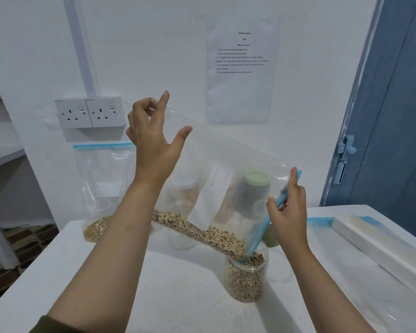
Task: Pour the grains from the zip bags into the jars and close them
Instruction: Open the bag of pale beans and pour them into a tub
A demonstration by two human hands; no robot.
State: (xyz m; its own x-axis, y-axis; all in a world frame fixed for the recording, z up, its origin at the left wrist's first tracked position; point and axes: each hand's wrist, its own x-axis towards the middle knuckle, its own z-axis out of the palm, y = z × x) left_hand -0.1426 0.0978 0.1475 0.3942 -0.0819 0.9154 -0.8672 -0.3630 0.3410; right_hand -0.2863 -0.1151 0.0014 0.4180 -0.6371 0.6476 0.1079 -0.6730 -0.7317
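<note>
Clear plastic fills the middle of my view: it is the zip bag point(226, 164), which I hold slanted over the table point(178, 296). My left hand point(151, 135) is raised high and pinches the bottom corner of the bag between the thumb and the curled fingers, with one finger sticking up. My right hand point(289, 207) is lower and grips the blue zip edge, holding the mouth of the bag just over the open jar point(246, 277). The speckled beans point(202, 231) lie in a long band along the lower fold of the bag and run down into the jar, which looks already nearly full.

I judge that the pouring step is in progress and close to its end for this bag. For the next move I think I should lift the left hand a little more and shake the bag, so the remaining beans slide to the mouth, while the right hand keeps the mouth aimed inside the rim. If the mouth slips aside, beans may spill on the table. After that the jar needs its lid, but I cannot tell where it lies.

Behind the bag stand a second zip bag point(103, 188) with pale grains at its bottom, leaning near the wall, a clear jar point(184, 188), and a jar with a green lid point(256, 186), seen only dimly through the plastic. A white tray point(370, 241) lies at the right. The other jars stand near the open jar, so I must move the bag carefully.
</note>
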